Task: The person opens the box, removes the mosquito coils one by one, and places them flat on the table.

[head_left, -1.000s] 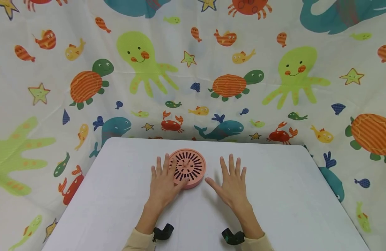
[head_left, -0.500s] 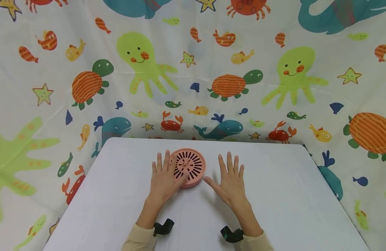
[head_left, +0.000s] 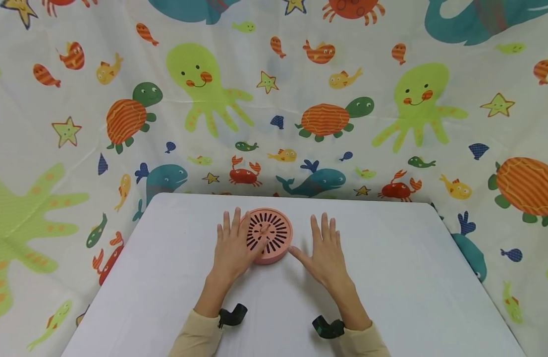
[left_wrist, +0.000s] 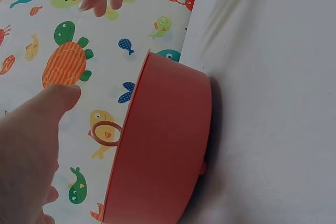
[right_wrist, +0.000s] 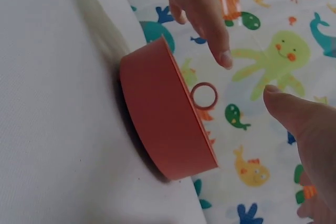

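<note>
A round pink mosquito coil holder (head_left: 280, 229) stands on the white table, its lid pierced by slots and topped with a small ring (right_wrist: 216, 96). My left hand (head_left: 231, 255) hovers over its left side, covering part of the lid in the head view. The left wrist view shows a gap between that thumb (left_wrist: 58, 98) and the holder's wall. To the right of the holder is my right hand (head_left: 328, 258), fingers straight and thumb stretched toward its rim. Both hands have their backs up and hold nothing.
The white table (head_left: 412, 277) spreads out on both sides. Behind it hangs a cloth (head_left: 256, 109) printed with sea animals. A black wrist camera (head_left: 233, 315) sits on the left wrist, another (head_left: 328, 327) on the right.
Both hands have shifted slightly forward, away from the person. The right fingers have drawn a little closer together. The coil holder stays in place; the head view has tilted slightly.
</note>
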Motion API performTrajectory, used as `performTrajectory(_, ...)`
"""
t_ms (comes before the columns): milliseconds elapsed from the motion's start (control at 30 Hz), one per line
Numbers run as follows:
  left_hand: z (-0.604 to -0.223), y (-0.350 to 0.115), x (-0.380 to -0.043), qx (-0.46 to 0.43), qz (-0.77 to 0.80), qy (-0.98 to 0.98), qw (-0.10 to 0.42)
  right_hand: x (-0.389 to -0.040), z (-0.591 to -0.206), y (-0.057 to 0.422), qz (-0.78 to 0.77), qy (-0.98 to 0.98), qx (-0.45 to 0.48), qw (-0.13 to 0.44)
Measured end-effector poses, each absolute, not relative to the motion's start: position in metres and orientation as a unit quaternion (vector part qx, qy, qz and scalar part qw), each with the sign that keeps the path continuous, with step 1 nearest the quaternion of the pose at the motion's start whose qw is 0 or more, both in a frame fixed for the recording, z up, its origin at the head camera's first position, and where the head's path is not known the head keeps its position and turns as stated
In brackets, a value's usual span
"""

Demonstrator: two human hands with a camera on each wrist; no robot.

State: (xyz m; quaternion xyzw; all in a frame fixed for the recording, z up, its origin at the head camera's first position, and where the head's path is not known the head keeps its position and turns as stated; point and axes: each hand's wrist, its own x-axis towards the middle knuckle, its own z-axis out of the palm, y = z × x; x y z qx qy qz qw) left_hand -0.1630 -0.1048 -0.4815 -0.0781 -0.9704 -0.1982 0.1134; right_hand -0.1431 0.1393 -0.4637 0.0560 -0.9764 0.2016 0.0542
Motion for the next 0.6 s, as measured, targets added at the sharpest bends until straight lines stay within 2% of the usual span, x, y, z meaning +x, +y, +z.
performTrajectory(300, -0.484, -0.106, -0.164, -0.067, -0.224, -0.968, 0.088, -0.149, -0.471, 0.138, 0.231, -0.97, 0.067, 0.045)
performTrajectory(600, -0.49, -0.105, -0.169, -0.067, -0.257, -0.96, 0.088, -0.155, -0.476, 0.135, 0.241, -0.967, 0.068, 0.038)
